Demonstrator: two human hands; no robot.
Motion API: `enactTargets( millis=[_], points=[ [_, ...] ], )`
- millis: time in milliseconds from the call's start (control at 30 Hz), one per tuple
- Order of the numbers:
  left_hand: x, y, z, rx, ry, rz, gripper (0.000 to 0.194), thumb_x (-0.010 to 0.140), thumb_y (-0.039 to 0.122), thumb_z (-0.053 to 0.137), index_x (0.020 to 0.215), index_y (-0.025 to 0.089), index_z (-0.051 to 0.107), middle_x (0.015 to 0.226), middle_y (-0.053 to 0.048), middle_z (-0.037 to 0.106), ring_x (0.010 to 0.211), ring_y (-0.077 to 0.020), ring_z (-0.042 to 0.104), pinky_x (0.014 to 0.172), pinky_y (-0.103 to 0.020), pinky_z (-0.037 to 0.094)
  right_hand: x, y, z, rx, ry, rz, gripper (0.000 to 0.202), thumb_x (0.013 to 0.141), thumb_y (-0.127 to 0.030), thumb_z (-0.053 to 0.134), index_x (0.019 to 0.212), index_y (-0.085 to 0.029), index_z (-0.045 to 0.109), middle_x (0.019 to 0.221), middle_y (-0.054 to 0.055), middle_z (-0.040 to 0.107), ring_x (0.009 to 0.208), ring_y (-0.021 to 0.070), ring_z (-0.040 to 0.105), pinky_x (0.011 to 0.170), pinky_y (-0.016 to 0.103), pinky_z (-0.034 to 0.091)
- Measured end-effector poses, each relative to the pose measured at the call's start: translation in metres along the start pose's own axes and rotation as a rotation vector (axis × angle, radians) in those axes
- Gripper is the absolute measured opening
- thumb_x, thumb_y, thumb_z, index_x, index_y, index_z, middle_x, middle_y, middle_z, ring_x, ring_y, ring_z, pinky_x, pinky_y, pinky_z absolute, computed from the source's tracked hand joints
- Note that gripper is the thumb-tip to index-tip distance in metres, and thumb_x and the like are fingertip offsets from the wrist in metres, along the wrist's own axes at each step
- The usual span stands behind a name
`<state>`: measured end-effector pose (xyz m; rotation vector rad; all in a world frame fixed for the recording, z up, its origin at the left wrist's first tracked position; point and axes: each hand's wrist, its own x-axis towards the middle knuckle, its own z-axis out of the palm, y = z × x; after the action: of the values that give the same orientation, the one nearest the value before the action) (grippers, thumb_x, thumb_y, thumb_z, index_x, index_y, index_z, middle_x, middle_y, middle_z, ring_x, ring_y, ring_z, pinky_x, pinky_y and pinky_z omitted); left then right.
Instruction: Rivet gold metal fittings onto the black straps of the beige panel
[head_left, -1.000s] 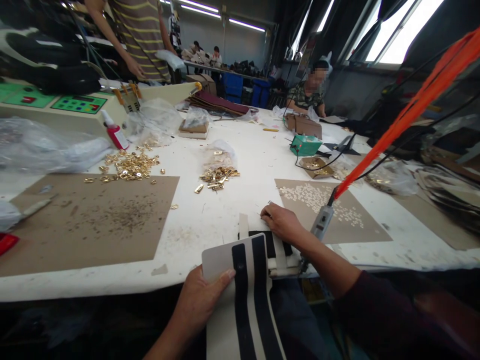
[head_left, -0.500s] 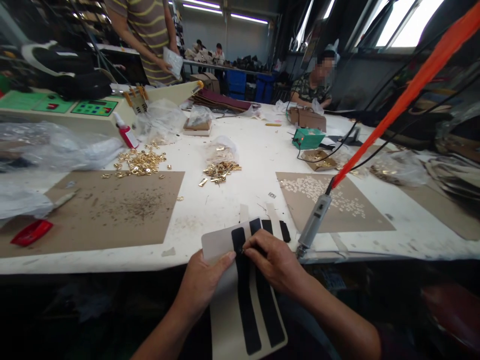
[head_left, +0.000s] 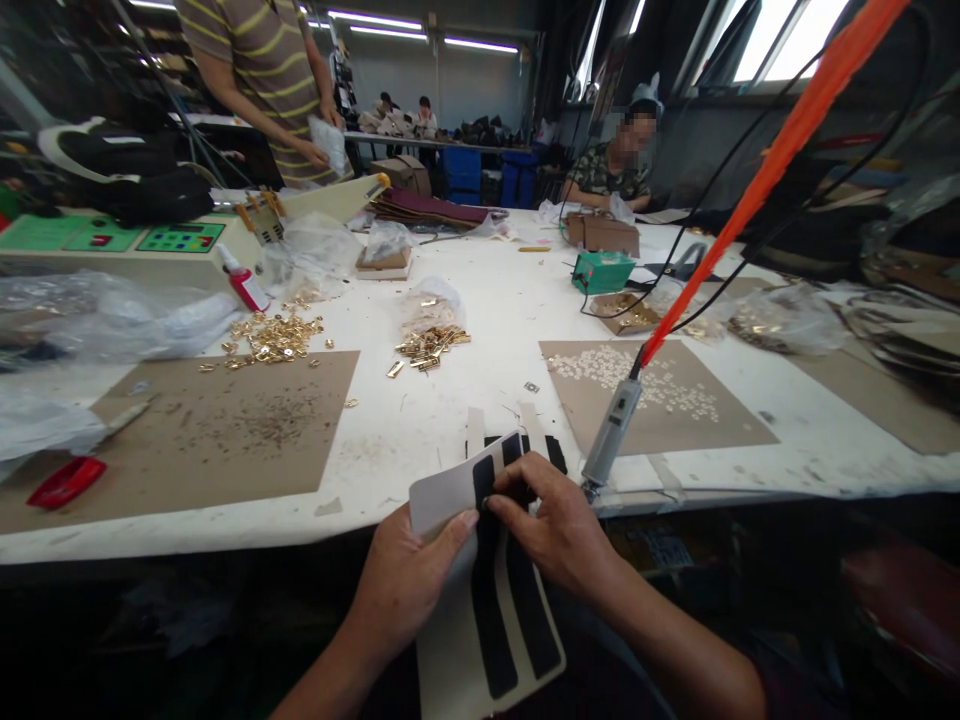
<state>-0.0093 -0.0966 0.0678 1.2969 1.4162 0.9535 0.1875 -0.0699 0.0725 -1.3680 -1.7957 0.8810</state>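
A beige panel with dark strips (head_left: 442, 650) slants in front of me, just off the table's front edge. My left hand (head_left: 409, 575) grips its left side, the thumb lying flat near the first dark strip. Over the upper part of that strip, my right hand (head_left: 551, 515) has its thumb and fingertips bent together in a pinch. Something tiny glints between those fingertips, too small to name. Behind the panel's top, pale and black strips (head_left: 555, 452) lie on the table.
Gold fittings (head_left: 277, 338) and gold metal pieces (head_left: 431, 345) lie in heaps. Small rings cover a right-hand board (head_left: 720, 435). A grey electric tool (head_left: 611, 430) hangs on an orange-wrapped cord by my right hand. A red tray (head_left: 66, 482) sits left. Two people work beyond the table.
The whole view has shifted slightly. Both hands stay on the panel, and the right fingertips have moved a little at the same strip, the forefinger lifting away from the thumb.
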Motion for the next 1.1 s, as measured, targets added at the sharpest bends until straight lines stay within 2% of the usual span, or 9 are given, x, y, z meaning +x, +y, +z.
enactTargets(
  millis=[67, 167, 233, 333, 433, 600, 733, 900, 1100],
  points=[
    [0.002, 0.003, 0.002, -0.055, -0.011, -0.018, 0.036, 0.089, 0.045, 0.070, 0.113, 0.018, 0.075, 0.116, -0.005, 0.077, 0.109, -0.0265, 0.070, 0.098, -0.036, 0.052, -0.001, 0.003, 0.000, 0.034, 0.072, 0.003, 0.015, 0.086, -0.024, 0.072, 0.099, -0.022, 0.065, 0.101, 0.002, 0.065, 0.093, 0.0174, 0.061, 0.085, 0.032, 0.051],
    [0.006, 0.007, 0.006, -0.200, -0.039, -0.079, 0.041, 0.087, 0.046, 0.073, 0.115, 0.016, 0.073, 0.114, -0.008, 0.078, 0.103, -0.0267, 0.073, 0.095, -0.037, 0.055, 0.000, 0.010, 0.001, 0.082, 0.157, 0.027, 0.052, 0.083, -0.032, 0.076, 0.131, -0.024, 0.057, 0.130, 0.007, 0.061, 0.117, 0.0222, 0.059, 0.100, 0.039, 0.052],
    [0.008, 0.010, 0.007, -0.273, -0.063, -0.113, 0.045, 0.086, 0.046, 0.075, 0.118, 0.015, 0.072, 0.112, -0.009, 0.078, 0.099, -0.0270, 0.074, 0.092, -0.037, 0.057, 0.000, 0.014, 0.001, 0.120, 0.148, 0.110, 0.073, 0.082, -0.039, 0.078, 0.146, -0.026, 0.047, 0.143, 0.009, 0.055, 0.127, 0.0256, 0.057, 0.107, 0.044, 0.051],
    [0.007, 0.012, 0.007, -0.232, -0.071, -0.101, 0.044, 0.086, 0.046, 0.075, 0.117, 0.015, 0.073, 0.112, -0.009, 0.079, 0.101, -0.0279, 0.074, 0.092, -0.037, 0.058, -0.001, 0.018, -0.001, 0.221, 0.094, 0.214, 0.086, 0.080, -0.045, 0.078, 0.154, -0.026, 0.038, 0.151, 0.011, 0.052, 0.136, 0.0289, 0.054, 0.115, 0.050, 0.047],
    [0.000, 0.010, 0.010, -0.099, -0.056, -0.072, 0.039, 0.085, 0.046, 0.074, 0.111, 0.017, 0.076, 0.108, -0.007, 0.080, 0.102, -0.0281, 0.074, 0.092, -0.035, 0.058, -0.009, 0.023, -0.003, 0.328, 0.068, 0.229, 0.081, 0.078, -0.046, 0.080, 0.148, -0.024, 0.043, 0.146, 0.011, 0.058, 0.135, 0.0283, 0.056, 0.115, 0.048, 0.048],
    [-0.017, -0.011, 0.026, 0.034, -0.104, -0.134, 0.029, 0.085, 0.047, 0.070, 0.094, 0.020, 0.080, 0.087, -0.003, 0.081, 0.082, -0.0272, 0.076, 0.073, -0.031, 0.061, -0.040, 0.042, 0.004, 0.300, 0.142, 0.344, 0.074, 0.075, -0.042, 0.082, 0.139, -0.025, 0.049, 0.137, 0.010, 0.064, 0.129, 0.0289, 0.061, 0.113, 0.048, 0.050],
    [-0.011, -0.025, 0.035, 0.022, -0.124, -0.208, 0.029, 0.083, 0.045, 0.070, 0.094, 0.020, 0.081, 0.086, -0.003, 0.081, 0.081, -0.0282, 0.077, 0.072, -0.032, 0.061, -0.048, 0.053, 0.013, 0.235, 0.180, 0.421, 0.064, 0.075, -0.045, 0.080, 0.131, -0.025, 0.054, 0.132, 0.010, 0.066, 0.126, 0.0303, 0.062, 0.111, 0.050, 0.050],
    [0.028, -0.012, 0.026, 0.059, -0.059, -0.227, 0.032, 0.080, 0.045, 0.072, 0.096, 0.019, 0.080, 0.092, -0.005, 0.081, 0.086, -0.0295, 0.077, 0.075, -0.034, 0.061, -0.009, 0.043, 0.009, 0.137, 0.218, 0.420, 0.061, 0.073, -0.047, 0.082, 0.123, -0.024, 0.056, 0.116, 0.008, 0.071, 0.108, 0.0286, 0.068, 0.095, 0.044, 0.058],
    [0.086, 0.006, 0.011, 0.098, -0.090, -0.100, 0.028, 0.085, 0.040, 0.069, 0.103, 0.020, 0.078, 0.098, -0.004, 0.081, 0.090, -0.0270, 0.075, 0.082, -0.035, 0.057, 0.052, 0.035, 0.000, 0.070, 0.160, 0.361, 0.052, 0.076, -0.040, 0.080, 0.118, -0.023, 0.057, 0.107, 0.006, 0.074, 0.097, 0.0257, 0.071, 0.087, 0.039, 0.059]
  ],
)
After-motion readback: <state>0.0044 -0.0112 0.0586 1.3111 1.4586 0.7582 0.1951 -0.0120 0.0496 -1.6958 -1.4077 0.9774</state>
